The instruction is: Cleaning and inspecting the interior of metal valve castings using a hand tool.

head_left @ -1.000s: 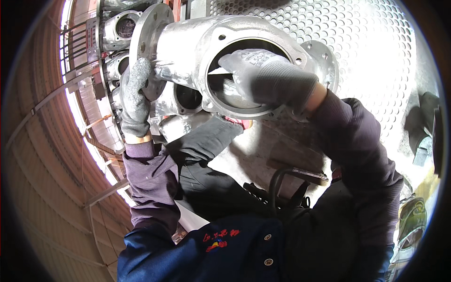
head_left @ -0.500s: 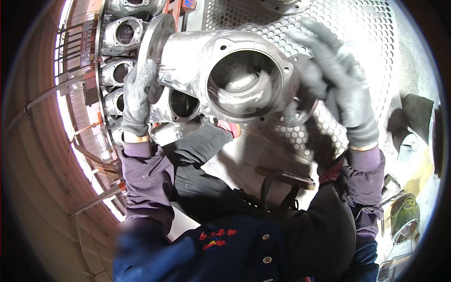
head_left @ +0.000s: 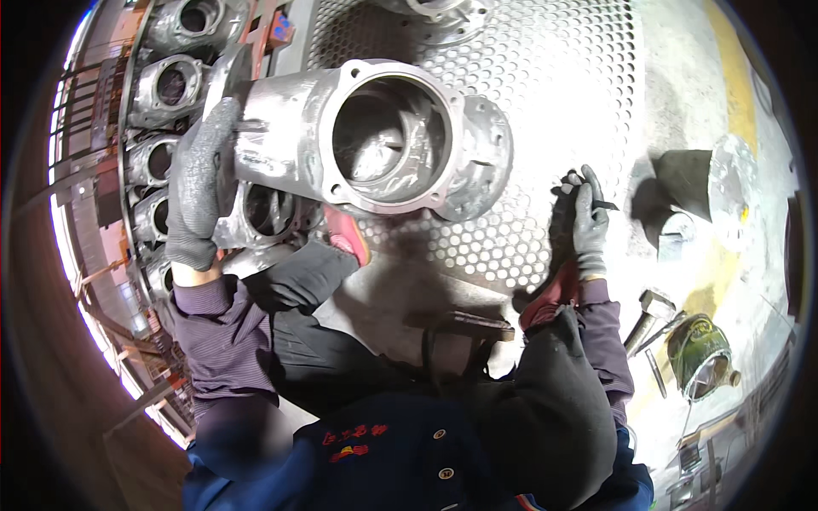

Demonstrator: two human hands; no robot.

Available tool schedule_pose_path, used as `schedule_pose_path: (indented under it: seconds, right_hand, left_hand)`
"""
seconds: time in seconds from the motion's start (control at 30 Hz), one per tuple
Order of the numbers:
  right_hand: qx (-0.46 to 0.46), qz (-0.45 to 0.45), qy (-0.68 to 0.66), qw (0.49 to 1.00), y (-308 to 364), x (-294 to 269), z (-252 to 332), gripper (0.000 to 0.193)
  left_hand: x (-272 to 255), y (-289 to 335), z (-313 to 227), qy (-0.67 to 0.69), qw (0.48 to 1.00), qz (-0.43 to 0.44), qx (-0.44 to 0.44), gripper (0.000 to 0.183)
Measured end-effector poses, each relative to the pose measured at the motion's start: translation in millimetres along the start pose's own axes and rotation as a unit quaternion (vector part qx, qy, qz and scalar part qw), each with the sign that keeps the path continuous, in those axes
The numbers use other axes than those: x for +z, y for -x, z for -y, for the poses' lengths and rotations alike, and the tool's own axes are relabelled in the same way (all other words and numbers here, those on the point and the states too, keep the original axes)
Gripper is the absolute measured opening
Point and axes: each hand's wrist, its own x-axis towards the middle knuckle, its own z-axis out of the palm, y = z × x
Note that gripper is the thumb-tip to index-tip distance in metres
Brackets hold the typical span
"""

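Since the earlier frames, the right hand (head_left: 590, 223) has dropped away from the metal casting to the lower right, and the whole view has shifted so the casting sits further left. That gloved hand is now well apart from the casting, beside a red shoe (head_left: 554, 298); its fingers are bent near a small dark strip (head_left: 605, 205), but whether they pinch it cannot be told.

Gloved in grey, the left hand (head_left: 200, 183) is clamped on the flange at the left end of the casting (head_left: 290, 119). The casting lies left of centre, over the perforated plate (head_left: 528, 60). Its long axis runs left to right, nearly level; its large round mouth faces up toward the viewer, and another flange (head_left: 486, 162) shows at the right end.

Inside the mouth are a pale inner ring and deep shadow. Similar castings (head_left: 166, 89) line the left side, their openings dark. At lower right are a large bolt (head_left: 652, 317) and a worn green open-mouthed object (head_left: 694, 349).

Glare washes out part of the plate. Another metal part (head_left: 443, 24) is cut off at the top, and the casting's underside is hidden.
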Motion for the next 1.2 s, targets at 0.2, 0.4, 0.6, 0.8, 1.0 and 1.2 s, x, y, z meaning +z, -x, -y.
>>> schedule_pose_path:
  seconds: [0.2,0.4,0.6,0.8,1.0,1.2]
  right_hand:
    - [-0.138,-0.029,0.290,0.947,-20,2,29,0.049]
    - [0.093,0.052,0.156,0.982,-11,52,72,0.046]
    - [0.137,0.062,0.110,0.983,2,65,71,0.042]
    - [0.086,0.058,0.193,0.976,9,57,93,0.046]
    - [0.027,0.029,0.231,0.972,33,40,107,0.050]
    - [0.014,0.095,0.123,0.988,51,51,128,0.044]
  left_hand:
    - [-4,-13,-27,-0.159,0.977,0.025,0.138,0.031]
    - [-2,-45,-21,0.112,0.983,0.085,0.118,0.040]
    - [-5,-70,-25,0.376,0.920,0.097,-0.046,0.053]
    - [1,-71,-35,0.445,0.885,0.094,-0.096,0.057]
    - [-9,-26,-39,-0.003,0.992,0.083,0.097,0.078]
    - [23,-35,-8,0.059,0.982,-0.009,0.177,0.069]
